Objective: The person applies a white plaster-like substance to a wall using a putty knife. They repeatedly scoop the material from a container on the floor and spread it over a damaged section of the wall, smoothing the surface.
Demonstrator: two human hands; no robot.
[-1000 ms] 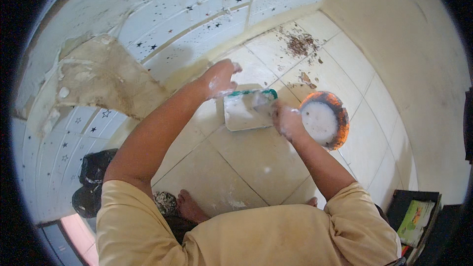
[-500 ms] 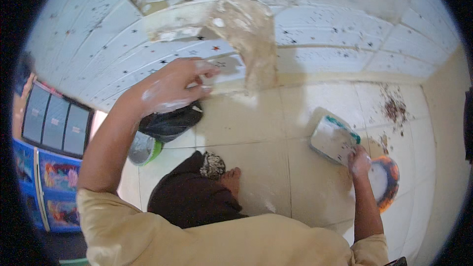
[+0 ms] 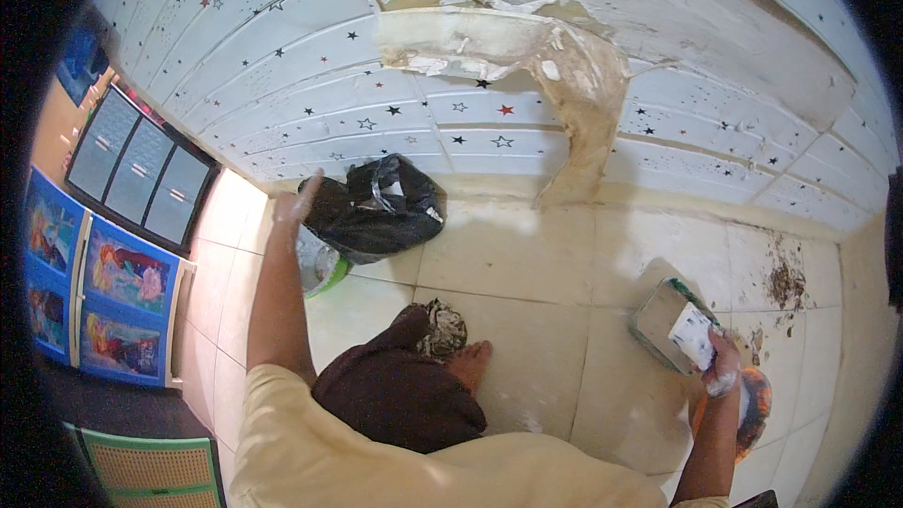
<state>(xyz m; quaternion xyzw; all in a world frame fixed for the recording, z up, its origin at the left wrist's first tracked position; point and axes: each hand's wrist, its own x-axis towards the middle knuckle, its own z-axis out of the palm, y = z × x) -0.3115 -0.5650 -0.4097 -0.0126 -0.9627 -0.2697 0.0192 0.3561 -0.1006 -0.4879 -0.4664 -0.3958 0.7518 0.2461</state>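
Note:
My right hand (image 3: pixel 721 372) grips a white flat piece (image 3: pixel 692 333) with dark specks, held over a rectangular tray (image 3: pixel 652 319) with a green rim. An orange-and-dark round container (image 3: pixel 762 400) with whitish contents sits behind my right forearm, partly hidden. My left hand (image 3: pixel 294 202), smeared white, is raised with fingers stretched, beside a black plastic bag (image 3: pixel 372 221) and a green-rimmed bucket (image 3: pixel 332 277) that is partly hidden. A crumpled patterned cloth (image 3: pixel 445 329) lies beside my bare foot (image 3: pixel 467 362).
Ahead, a star-patterned wall (image 3: pixel 315 75) carries a peeled, torn strip (image 3: pixel 583 103). Brown debris (image 3: pixel 785 282) lies on the tiles at right. At left stand blue drawers (image 3: pixel 127 320), a dark-framed cabinet (image 3: pixel 136 169) and a green woven item (image 3: pixel 150 470).
The view has swung left, showing more wall and the drawers. My left hand has moved down toward the bag; my right hand now shows a white piece in its grip over the tray.

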